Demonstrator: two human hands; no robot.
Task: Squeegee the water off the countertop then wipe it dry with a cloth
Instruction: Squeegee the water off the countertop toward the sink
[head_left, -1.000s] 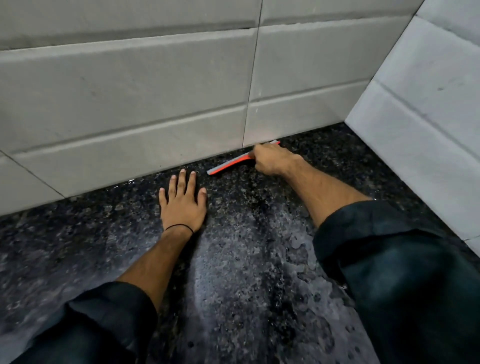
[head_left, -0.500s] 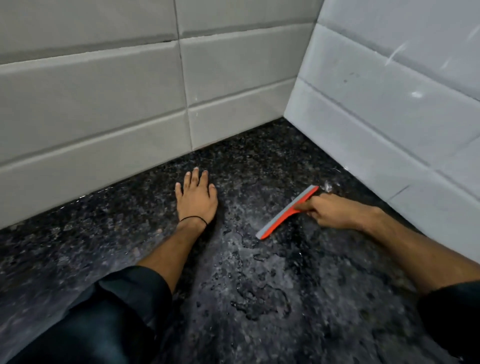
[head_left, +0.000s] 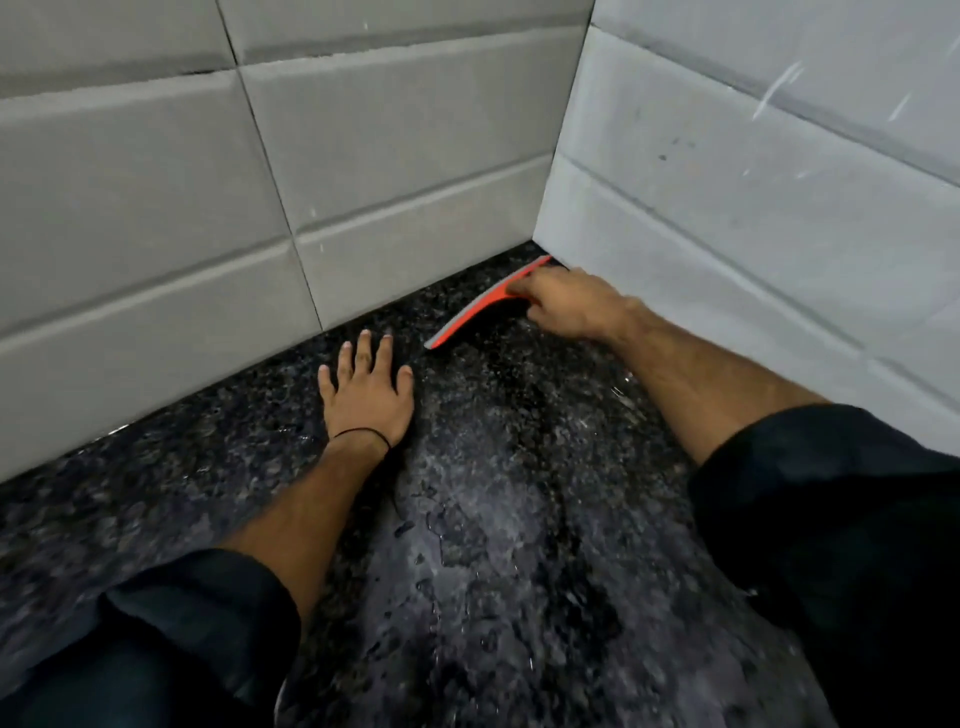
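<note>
A tiled kitchen or bathroom corner; which of the two cannot be told. A dark speckled granite surface (head_left: 493, 519), wet with water, meets pale grey rectangular bevelled wall tiles (head_left: 156, 208) behind the surface and along its right edge.

1. The right hand (head_left: 569, 306) gripped the orange squeegee (head_left: 483, 305) in the countertop's (head_left: 519, 519) far right corner, against the tiled wall (head_left: 311, 156).
2. The left hand (head_left: 369, 395) lay flat near the back edge.
3. Water (head_left: 467, 509) filmed the countertop's middle.

Your right hand (head_left: 566, 306) covers the handle of the squeegee (head_left: 475, 313); your left sleeve (head_left: 171, 639) and right sleeve (head_left: 841, 545) run off the bottom edge.
</note>
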